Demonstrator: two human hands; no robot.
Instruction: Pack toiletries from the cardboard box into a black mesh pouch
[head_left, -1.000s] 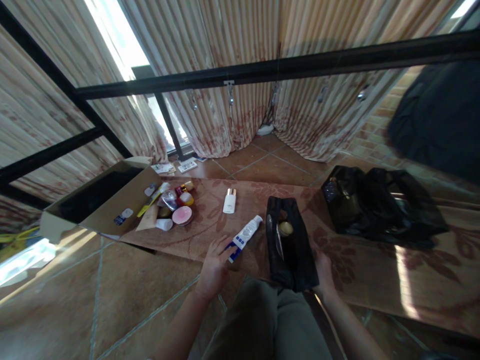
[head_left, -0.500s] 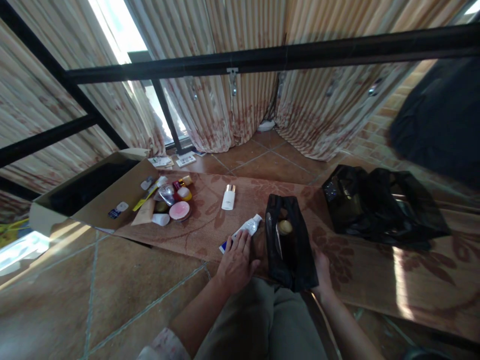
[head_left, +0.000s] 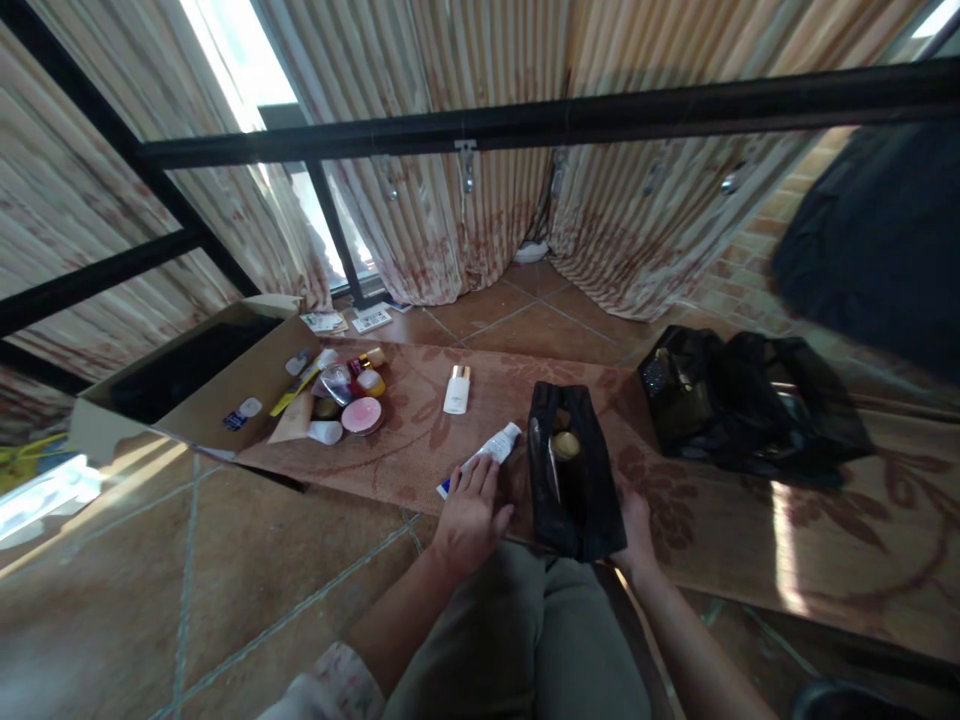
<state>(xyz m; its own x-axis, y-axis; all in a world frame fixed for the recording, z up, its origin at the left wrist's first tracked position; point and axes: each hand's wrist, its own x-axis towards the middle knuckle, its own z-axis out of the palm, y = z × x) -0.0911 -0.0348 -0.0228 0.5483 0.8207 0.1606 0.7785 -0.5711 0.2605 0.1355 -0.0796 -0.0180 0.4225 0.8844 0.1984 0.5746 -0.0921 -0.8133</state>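
One tube (head_left: 498,444) | left fingers (head_left: 475,474) spread atop | one bag (head_left: 598,485) | right hand (head_left: 636,530): fingers, can't tell

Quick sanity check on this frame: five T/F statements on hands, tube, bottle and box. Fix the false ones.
1. The left hand covers part of the white-and-blue tube. True.
2. The right hand is on the white bottle. False: it is at the right side of the near black bag.
3. The white bottle has a gold-coloured cap. True.
4. The cardboard box is closed. False: its top is open.
5. The pink round container lies left of the white bottle. True.
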